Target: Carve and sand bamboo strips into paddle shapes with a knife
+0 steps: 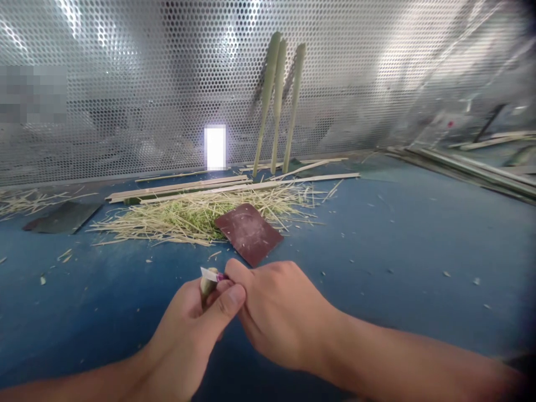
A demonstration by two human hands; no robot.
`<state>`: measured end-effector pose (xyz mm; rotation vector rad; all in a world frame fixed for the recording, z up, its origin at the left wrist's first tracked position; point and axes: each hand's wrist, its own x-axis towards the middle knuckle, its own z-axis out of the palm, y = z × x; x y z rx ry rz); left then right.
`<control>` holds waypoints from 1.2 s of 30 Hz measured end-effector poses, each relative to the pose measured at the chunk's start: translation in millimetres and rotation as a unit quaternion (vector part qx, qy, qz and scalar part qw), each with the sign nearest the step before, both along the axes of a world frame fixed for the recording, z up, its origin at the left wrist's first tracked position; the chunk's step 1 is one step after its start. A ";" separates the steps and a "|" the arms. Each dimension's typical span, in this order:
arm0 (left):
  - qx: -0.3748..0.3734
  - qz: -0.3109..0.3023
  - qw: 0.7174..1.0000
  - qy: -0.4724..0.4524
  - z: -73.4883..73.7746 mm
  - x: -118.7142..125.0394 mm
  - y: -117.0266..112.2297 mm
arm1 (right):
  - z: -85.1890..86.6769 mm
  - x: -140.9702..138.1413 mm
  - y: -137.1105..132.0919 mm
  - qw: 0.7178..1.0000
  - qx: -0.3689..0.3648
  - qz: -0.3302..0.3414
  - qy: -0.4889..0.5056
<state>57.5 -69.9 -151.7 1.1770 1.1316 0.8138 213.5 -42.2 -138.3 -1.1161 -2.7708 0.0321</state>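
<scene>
Left hand (188, 321) curled round a short greenish piece (205, 295), its tip poking up at the thumb side; right hand (288, 312) fisted on a purple-handled knife (210, 274), blade across that tip, cutting edge too small to make out. Hands touching. Brown sheet (251, 231) just beyond the grip, near corner close to right knuckles, far edge overlapping the shavings pile (167, 220). Past that, pale strips (301, 180), then perforated panel (138, 106) bounding the far side. Widest room: right of grip, blue table (397, 240) with scattered chips
</scene>
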 end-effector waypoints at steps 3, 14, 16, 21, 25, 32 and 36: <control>-0.012 -0.010 1.000 -0.003 1.7 -0.1 -2.0 | -0.1 -0.9 -4.2 1.000 0.002 -0.020 -0.006; -0.023 0.023 0.998 0.058 -1.8 -0.9 -6.2 | 6.8 2.7 1.3 0.994 0.031 -0.093 0.057; -0.011 0.015 0.999 0.038 -0.8 -1.4 -5.7 | 9.9 5.0 3.1 0.995 0.010 -0.050 0.091; 0.022 0.023 0.999 0.007 0.7 0.0 -1.2 | 9.6 7.6 5.0 0.986 -0.089 0.021 0.138; 0.042 0.003 0.999 -0.008 0.8 2.0 1.2 | 7.2 5.7 5.2 0.982 -0.141 0.040 0.119; 0.050 0.003 0.999 0.010 -1.4 1.4 0.9 | 7.6 5.3 6.5 0.988 -0.121 0.037 0.088; 0.039 0.003 0.999 0.025 -6.0 -0.1 0.9 | 8.1 5.3 7.1 0.992 -0.100 0.031 0.072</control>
